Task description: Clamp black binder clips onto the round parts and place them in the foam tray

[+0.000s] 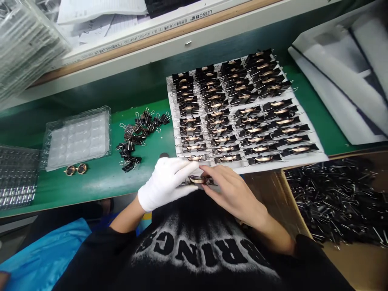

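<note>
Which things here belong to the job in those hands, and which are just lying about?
Likely the job:
held piece
rows of clipped pieces
loose black clips
two gold-rimmed rounds

Probably just lying about:
shelf papers
stacked clear plastic
white sheeting

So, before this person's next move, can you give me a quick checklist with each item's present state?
1. Gold-edged piece held by left hand and right hand: ok.
2. Both hands gloved: not ok; only the left wears a white glove.
3. Clips fully seated on the held piece: cannot tell; the hands hide its ends.
4. Loose binder clips available: ok, piled left of the white sheet.
5. Round gold-rimmed pair on the green tabletop: ok, lying side by side.
</note>
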`<state>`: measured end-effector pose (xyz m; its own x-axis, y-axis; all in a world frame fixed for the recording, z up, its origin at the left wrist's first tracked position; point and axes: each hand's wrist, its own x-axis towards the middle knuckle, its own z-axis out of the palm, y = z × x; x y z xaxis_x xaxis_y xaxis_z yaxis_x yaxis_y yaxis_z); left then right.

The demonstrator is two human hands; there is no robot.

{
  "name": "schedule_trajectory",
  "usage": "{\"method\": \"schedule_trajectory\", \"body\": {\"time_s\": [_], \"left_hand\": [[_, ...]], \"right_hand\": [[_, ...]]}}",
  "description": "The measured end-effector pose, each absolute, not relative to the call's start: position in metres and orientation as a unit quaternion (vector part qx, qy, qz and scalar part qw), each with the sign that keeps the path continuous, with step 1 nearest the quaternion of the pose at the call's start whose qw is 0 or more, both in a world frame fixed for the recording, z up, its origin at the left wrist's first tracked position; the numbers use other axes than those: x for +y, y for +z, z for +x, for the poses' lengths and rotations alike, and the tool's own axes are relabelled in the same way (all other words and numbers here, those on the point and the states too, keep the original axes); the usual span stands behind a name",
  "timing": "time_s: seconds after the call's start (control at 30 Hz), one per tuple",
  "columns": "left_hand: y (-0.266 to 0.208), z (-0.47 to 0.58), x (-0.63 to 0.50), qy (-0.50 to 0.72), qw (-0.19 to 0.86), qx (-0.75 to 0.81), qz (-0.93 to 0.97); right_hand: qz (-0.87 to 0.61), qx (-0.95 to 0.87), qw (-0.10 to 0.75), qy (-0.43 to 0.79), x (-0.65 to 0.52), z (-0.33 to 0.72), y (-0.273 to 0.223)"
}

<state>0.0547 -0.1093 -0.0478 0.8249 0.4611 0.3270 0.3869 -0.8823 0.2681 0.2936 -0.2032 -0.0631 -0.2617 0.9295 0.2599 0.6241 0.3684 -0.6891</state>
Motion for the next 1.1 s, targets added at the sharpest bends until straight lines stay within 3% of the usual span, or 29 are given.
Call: {"method": "schedule_trajectory", "body": {"time_s": [0.23,0.47,0.7,0.8,0.9,1.0,1.1], "left_hand": [[-0.074,0.067,-0.121,0.186,0.03,0.282,0.941],[-0.091,0.068,-0.123,0.173,0.038,0.345,0.922],[-0.102,0.073,-0.132,0.232,-0.039,0.39,0.891],[-0.109,0.068,-0.136,0.293,0.002,0.4,0.868],[-0.117,0.062,-0.138,0.346,0.108,0.452,0.815],[-0.12,0.063,-0.137,0.357,0.213,0.494,0.764],[-0.115,0.071,-0.131,0.364,0.229,0.482,0.763]], "right_hand": [[-0.506,-0.783,0.336,0.132,-0.189,0.297,-0.081],[-0.598,-0.633,0.481,0.099,-0.202,0.318,-0.09],[-0.651,-0.551,0.52,0.045,-0.214,0.338,-0.099],[-0.697,-0.503,0.508,-0.057,-0.217,0.367,-0.092],[-0.759,-0.426,0.478,-0.119,-0.217,0.418,-0.083],[-0.835,-0.374,0.403,-0.03,-0.206,0.479,-0.079],[-0.836,-0.357,0.406,0.09,-0.18,0.531,-0.082]]}}
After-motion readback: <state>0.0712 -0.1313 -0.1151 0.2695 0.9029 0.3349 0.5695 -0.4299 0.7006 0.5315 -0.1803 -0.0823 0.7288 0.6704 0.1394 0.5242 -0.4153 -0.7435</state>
